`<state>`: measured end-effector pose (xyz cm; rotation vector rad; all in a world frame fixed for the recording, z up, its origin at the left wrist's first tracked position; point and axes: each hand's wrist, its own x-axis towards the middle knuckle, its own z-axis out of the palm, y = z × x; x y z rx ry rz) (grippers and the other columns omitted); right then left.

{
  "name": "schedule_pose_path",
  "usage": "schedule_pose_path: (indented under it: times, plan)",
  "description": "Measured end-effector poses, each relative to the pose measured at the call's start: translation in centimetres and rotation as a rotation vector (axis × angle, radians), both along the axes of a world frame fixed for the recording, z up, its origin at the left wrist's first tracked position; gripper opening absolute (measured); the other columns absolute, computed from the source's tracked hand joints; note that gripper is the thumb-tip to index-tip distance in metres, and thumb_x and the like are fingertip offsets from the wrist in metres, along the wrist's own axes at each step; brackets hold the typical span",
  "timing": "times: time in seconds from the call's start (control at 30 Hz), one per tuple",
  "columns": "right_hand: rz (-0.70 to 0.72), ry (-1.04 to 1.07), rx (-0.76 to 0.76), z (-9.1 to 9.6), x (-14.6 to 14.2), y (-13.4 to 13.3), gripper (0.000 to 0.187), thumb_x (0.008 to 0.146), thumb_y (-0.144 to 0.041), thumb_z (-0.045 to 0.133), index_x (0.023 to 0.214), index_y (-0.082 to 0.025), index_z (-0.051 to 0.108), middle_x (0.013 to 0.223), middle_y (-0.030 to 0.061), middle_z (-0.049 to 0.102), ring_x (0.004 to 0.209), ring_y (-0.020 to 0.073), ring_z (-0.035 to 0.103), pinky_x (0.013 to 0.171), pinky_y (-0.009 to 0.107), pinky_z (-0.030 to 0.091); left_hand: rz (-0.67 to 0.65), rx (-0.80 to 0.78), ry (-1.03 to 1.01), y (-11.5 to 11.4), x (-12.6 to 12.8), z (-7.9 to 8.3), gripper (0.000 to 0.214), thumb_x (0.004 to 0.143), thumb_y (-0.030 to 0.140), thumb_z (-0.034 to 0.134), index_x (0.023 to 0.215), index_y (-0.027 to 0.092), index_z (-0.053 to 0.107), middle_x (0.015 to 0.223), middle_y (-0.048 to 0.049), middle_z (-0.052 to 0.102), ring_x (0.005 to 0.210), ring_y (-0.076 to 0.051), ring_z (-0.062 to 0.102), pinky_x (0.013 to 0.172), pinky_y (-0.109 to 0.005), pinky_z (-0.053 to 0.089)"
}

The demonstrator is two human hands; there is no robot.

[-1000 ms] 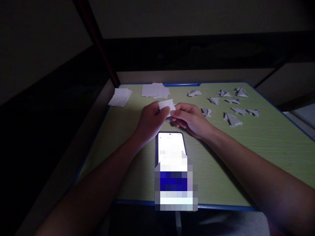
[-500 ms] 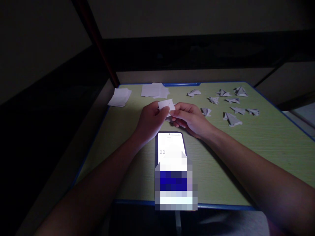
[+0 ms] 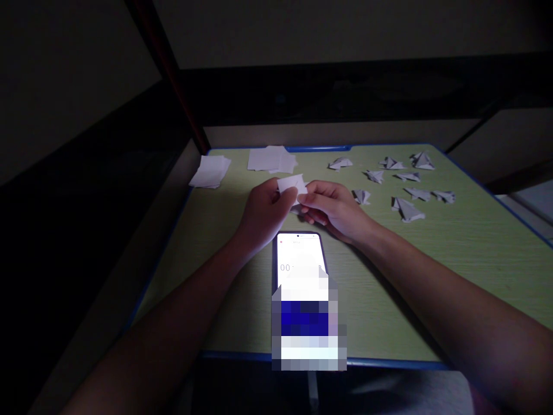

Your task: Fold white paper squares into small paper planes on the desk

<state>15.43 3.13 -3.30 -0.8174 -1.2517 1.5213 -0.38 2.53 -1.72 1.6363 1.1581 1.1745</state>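
A small piece of folded white paper (image 3: 290, 184) is held between both hands, just above the table's middle. My left hand (image 3: 264, 208) grips its left side, the thumb pressed flat across the front. From the right, my right hand (image 3: 334, 204) pinches the paper's edge between thumb and fingers, its lower fingers curled beneath. Part of the paper is hidden behind the left thumb. Close below the hands lies a lit phone (image 3: 299, 253) showing large digits; most of its lower part is blurred out.
Several folded paper figures stand on the right of the green table (image 3: 458, 271), one of them a larger figure (image 3: 406, 208). Two stacks of white sheets lie at the back, a left stack (image 3: 209, 171) and a middle stack (image 3: 265, 159). Blue trim edges the table.
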Motion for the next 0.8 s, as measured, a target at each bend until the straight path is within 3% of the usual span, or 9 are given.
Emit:
schedule_pose_path:
  times: [0.8]
  plan:
    - [0.01, -0.039, 0.015, -0.14, 0.15, 0.11, 0.02, 0.075, -0.028, 0.078, 0.067, -0.018, 0.062, 0.06, -0.0026, 0.061, 0.044, 0.0064, 0.047, 0.04, 0.025, 0.026, 0.007, -0.001, -0.003, 0.14, 0.04, -0.19, 0.02, 0.082, 0.022, 0.057, 0.064, 0.02, 0.047, 0.051, 0.0046, 0.045, 0.047, -0.008, 0.038, 0.043, -0.025, 0.027]
